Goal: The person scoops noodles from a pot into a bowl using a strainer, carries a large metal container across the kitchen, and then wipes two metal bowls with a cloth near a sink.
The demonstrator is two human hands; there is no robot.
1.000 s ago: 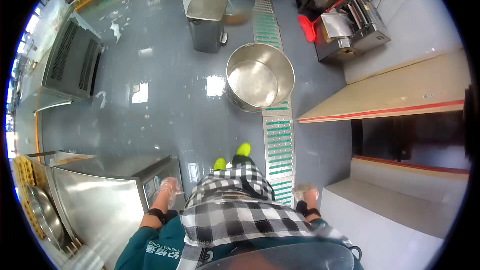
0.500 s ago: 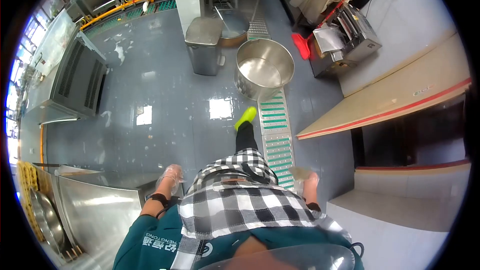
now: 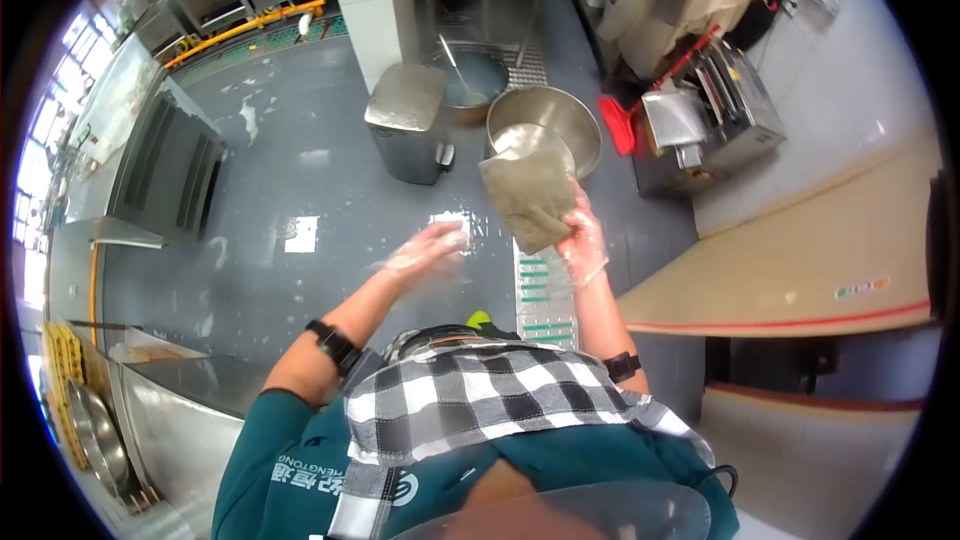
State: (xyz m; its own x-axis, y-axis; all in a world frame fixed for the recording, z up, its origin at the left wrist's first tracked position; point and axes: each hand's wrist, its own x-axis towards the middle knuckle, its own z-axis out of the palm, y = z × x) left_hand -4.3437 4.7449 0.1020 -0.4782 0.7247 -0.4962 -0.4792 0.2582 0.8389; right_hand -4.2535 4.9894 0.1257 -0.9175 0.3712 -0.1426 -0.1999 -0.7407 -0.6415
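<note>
A greyish-beige cloth point(image 3: 530, 198) hangs from my right hand point(image 3: 582, 235), whose gloved fingers pinch its right edge. Behind the cloth stands a large steel pot point(image 3: 575, 125) on the floor, its near side partly covered by the cloth. My left hand point(image 3: 430, 252), in a clear plastic glove, is held out to the left of the cloth, touching nothing. Its fingers are stretched out and a little blurred by motion.
A steel pedal bin point(image 3: 405, 125) stands left of the pot, with a wide basin point(image 3: 470, 80) behind. To the right are a red broom point(image 3: 617, 125), a steel appliance point(image 3: 715, 125) and a projecting tan board point(image 3: 790, 270). A drain cover point(image 3: 535, 290) crosses the wet floor.
Both hands have come up from my sides to the front, the right bringing the cloth up before the pot. The pot and bin appear nearer.
</note>
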